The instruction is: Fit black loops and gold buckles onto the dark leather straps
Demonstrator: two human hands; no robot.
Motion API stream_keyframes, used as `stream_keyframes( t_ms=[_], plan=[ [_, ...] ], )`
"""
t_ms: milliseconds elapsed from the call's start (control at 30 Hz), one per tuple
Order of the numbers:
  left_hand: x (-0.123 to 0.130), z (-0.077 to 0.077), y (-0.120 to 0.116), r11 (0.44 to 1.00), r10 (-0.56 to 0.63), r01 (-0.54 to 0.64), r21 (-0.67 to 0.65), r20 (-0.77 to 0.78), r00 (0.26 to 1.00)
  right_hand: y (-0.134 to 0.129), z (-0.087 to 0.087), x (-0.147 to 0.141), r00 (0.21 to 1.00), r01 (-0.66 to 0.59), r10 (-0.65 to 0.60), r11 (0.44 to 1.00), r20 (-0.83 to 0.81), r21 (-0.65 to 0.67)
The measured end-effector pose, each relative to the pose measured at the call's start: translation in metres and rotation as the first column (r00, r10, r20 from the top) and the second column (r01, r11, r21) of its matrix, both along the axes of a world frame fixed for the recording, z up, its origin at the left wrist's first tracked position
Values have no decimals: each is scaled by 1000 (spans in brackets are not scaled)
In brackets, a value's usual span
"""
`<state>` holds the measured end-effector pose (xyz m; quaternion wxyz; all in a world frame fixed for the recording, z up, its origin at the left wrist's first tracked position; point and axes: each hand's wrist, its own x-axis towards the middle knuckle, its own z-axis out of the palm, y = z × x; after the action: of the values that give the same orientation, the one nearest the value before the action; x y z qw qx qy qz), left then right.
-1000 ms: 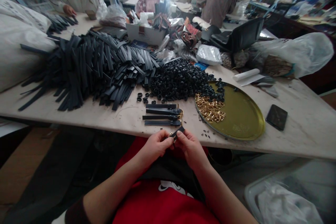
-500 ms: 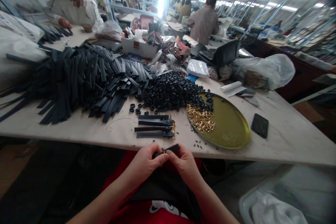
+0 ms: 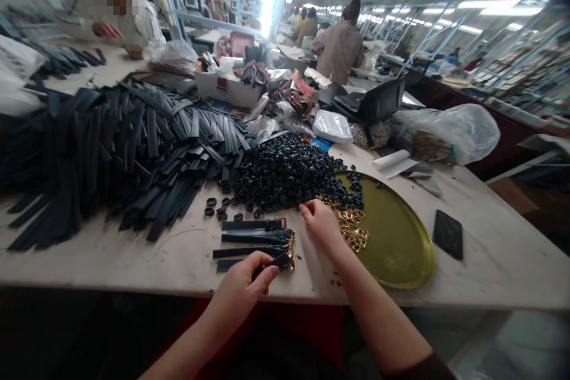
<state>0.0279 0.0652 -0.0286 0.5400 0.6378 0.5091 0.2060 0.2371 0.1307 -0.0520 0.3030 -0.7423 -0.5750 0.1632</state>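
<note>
My left hand (image 3: 249, 279) is closed on a dark strap (image 3: 279, 262) near the table's front edge. Beyond it lie several finished-looking black straps (image 3: 252, 237) with gold buckles at their right ends. My right hand (image 3: 321, 222) reaches to the front edge of a heap of small black loops (image 3: 285, 172), beside gold buckles (image 3: 354, 228) on a round yellow-green tray (image 3: 396, 237). Its fingers are drawn together; whatever they may hold is too small to make out. A large pile of dark strips (image 3: 111, 148) spreads over the left of the table.
A black phone (image 3: 447, 234) lies right of the tray. Behind the loops are a white box (image 3: 229, 90), a silvery packet (image 3: 332, 126) and a clear plastic bag (image 3: 472, 130). Across the table, at the far left, a person's hand (image 3: 107, 30) shows near more strips.
My right hand has let go of the strap and moved forward to the loops. The left hand still holds the strap, a little farther left. The camera view has shifted.
</note>
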Motion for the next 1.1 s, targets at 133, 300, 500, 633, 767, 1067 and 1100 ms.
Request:
stream_keyframes(
  t_ms=[133, 300, 500, 633, 767, 1067, 1100],
  plan=[
    [-1, -1, 7, 1000, 21, -21, -20, 8, 1000, 29, -16, -2, 999, 15, -15, 1000, 29, -13],
    [-2, 1, 14, 998, 55, -55, 19, 32, 998, 5, -14, -4, 996, -61, 63, 998, -63, 29],
    [10, 3, 10, 984, 123, -141, 112, 152, 981, -58, 8, -30, 373, -254, 33, 965, -927, -68],
    [12, 7, -8, 991, 38, -50, 125, 94, 995, -87, 12, -52, 242, -141, 1, 989, -970, -34],
    [2, 16, -21, 979, -36, 38, 199, -16, 999, -103, 13, -58, 436, -95, 76, 995, -897, 38],
    [-5, 26, -33, 964, -178, 192, 186, -88, 980, -126, 16, -61, 341, -247, 29, 967, -940, -60],
    [-3, 25, -35, 968, -154, 164, 191, -66, 986, -126, 16, -62, 336, -235, 24, 970, -942, -60]
  ],
)
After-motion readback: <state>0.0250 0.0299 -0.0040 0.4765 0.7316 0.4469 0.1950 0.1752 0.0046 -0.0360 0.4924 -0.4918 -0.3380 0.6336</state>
